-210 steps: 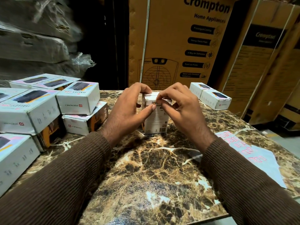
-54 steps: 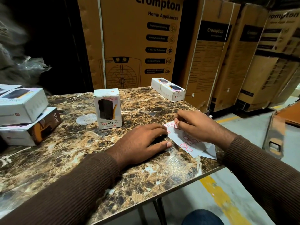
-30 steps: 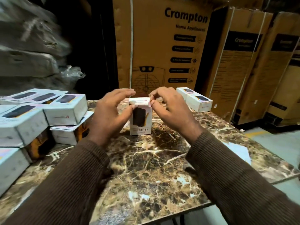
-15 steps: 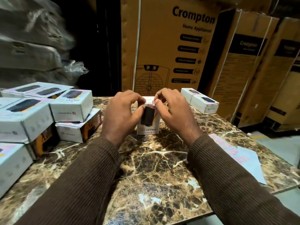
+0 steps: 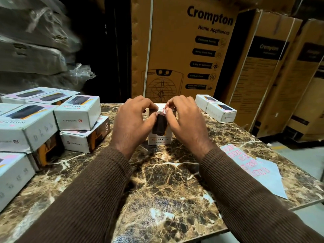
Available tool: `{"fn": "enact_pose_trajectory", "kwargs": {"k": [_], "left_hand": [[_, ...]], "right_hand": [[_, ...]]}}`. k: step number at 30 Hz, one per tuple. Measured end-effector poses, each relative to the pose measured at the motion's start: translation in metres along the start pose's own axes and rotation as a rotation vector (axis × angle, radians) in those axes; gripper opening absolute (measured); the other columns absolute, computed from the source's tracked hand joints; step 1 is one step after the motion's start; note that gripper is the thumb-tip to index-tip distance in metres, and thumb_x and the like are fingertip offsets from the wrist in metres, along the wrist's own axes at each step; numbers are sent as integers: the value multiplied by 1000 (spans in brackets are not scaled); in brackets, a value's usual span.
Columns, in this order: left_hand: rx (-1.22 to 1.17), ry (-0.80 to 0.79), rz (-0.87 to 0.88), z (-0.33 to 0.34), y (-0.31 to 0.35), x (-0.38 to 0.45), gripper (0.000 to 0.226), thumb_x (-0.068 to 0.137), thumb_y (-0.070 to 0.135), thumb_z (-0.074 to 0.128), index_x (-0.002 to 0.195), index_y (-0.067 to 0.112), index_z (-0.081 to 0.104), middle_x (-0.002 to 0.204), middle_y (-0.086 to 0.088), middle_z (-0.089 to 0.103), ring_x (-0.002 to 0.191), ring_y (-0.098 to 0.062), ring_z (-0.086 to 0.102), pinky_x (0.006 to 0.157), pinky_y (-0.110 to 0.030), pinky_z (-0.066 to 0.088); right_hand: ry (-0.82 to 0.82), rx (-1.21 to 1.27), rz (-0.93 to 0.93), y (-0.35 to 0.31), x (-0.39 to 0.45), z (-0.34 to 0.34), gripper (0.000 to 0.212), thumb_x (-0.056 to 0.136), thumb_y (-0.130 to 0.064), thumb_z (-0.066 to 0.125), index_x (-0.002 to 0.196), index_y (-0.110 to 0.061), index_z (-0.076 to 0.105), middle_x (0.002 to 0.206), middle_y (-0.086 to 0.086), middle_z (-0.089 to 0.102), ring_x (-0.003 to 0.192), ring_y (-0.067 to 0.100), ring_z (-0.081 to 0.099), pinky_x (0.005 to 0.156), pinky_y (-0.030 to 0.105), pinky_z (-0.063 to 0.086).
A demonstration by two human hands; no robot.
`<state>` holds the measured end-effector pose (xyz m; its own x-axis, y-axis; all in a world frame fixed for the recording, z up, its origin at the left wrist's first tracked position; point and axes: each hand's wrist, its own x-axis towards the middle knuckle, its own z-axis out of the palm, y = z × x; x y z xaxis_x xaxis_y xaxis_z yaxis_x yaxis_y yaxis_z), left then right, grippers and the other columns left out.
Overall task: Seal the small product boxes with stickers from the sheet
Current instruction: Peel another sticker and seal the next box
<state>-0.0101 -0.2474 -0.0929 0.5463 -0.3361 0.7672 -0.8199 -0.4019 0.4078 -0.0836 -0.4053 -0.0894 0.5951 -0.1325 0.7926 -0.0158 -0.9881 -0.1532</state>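
The small product box [image 5: 160, 137] stands upright near the middle of the marble table [image 5: 166, 186], and I place everything else from it. Far to its left sit the stacked white boxes [image 5: 77, 114], two layers high, reaching off the table's left edge. Just left of the box, my left hand [image 5: 130, 123] curls round its upper left corner, thumb on the front face, fingers over the top. On the box's top front edge is the pink-edged sticker [image 5: 164, 111], pinched between my right thumb and forefinger. My right hand [image 5: 185, 121] wraps the box's right side. Behind and right of the box lie two more white boxes [image 5: 215, 107]. Nearer me and right of it lies the sticker sheet [image 5: 254, 165], flat.
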Motion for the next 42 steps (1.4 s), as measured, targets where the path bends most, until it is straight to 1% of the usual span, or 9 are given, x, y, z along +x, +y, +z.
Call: {"fn": "enact_pose_trajectory", "kwargs": {"k": [2, 7, 12, 17, 19, 22, 33, 39, 42], "left_hand": [[-5, 0, -1, 0, 0, 0, 25, 92, 39, 63, 106, 21, 74, 104, 11, 67, 99, -13, 57, 89, -42, 53], [-1, 6, 10, 1, -3, 1, 20, 93, 35, 67, 106, 21, 74, 104, 11, 66, 99, -12, 56, 88, -39, 52], [5, -9, 10, 2, -4, 1, 26, 92, 40, 61, 107, 22, 73, 104, 11, 65, 99, -12, 56, 86, -36, 50], [-8, 3, 20, 1, -3, 1, 23, 93, 36, 64, 107, 21, 74, 104, 13, 64, 99, -13, 56, 86, -37, 50], [-2, 4, 19, 1, -3, 1, 21, 94, 35, 65, 107, 21, 74, 103, 14, 62, 99, -13, 55, 86, -39, 50], [1, 7, 14, 2, -3, 0, 17, 94, 34, 68, 106, 22, 73, 102, 14, 61, 98, -13, 54, 87, -42, 50], [-26, 1, 13, 0, -3, 0, 22, 92, 41, 62, 103, 25, 73, 100, 17, 61, 96, -13, 55, 87, -46, 52], [-18, 3, 5, 1, -3, 0, 18, 93, 38, 65, 102, 24, 72, 100, 15, 61, 96, -15, 56, 88, -50, 52], [-19, -3, -6, 1, -2, 0, 20, 93, 39, 63, 103, 24, 72, 101, 15, 61, 97, -16, 56, 89, -52, 52]], "right_hand": [[2, 6, 2, 0, -1, 0, 17, 103, -31, 50, 108, -19, 62, 103, -4, 62, 96, 11, 50, 68, 11, 31], [-4, -2, -1, 0, -2, 1, 18, 102, -31, 50, 109, -20, 62, 105, -5, 62, 98, 10, 50, 71, 21, 35], [-12, -6, -4, 1, -2, 0, 16, 102, -31, 54, 112, -20, 62, 107, -6, 63, 100, 11, 51, 74, 23, 38], [2, 39, -2, 0, -4, 1, 25, 101, -32, 58, 124, -22, 59, 111, -7, 64, 102, 11, 54, 75, 25, 49], [31, 48, -14, -1, -5, -1, 22, 100, -30, 60, 121, -21, 58, 105, -9, 61, 97, 11, 54, 70, 24, 48], [65, 29, -46, -1, -7, -3, 16, 100, -27, 62, 114, -21, 58, 97, -12, 54, 90, 10, 51, 63, 19, 39], [26, -25, -55, 2, -8, 1, 19, 100, -30, 61, 113, -19, 70, 103, -4, 64, 99, 13, 51, 75, 25, 38], [9, 50, -24, 4, -7, 1, 18, 98, -31, 63, 109, -20, 72, 102, -5, 62, 98, 13, 48, 70, 25, 36], [12, 94, -11, 4, -7, -1, 16, 97, -30, 67, 106, -19, 75, 100, -5, 62, 98, 14, 49, 70, 19, 36]]}}
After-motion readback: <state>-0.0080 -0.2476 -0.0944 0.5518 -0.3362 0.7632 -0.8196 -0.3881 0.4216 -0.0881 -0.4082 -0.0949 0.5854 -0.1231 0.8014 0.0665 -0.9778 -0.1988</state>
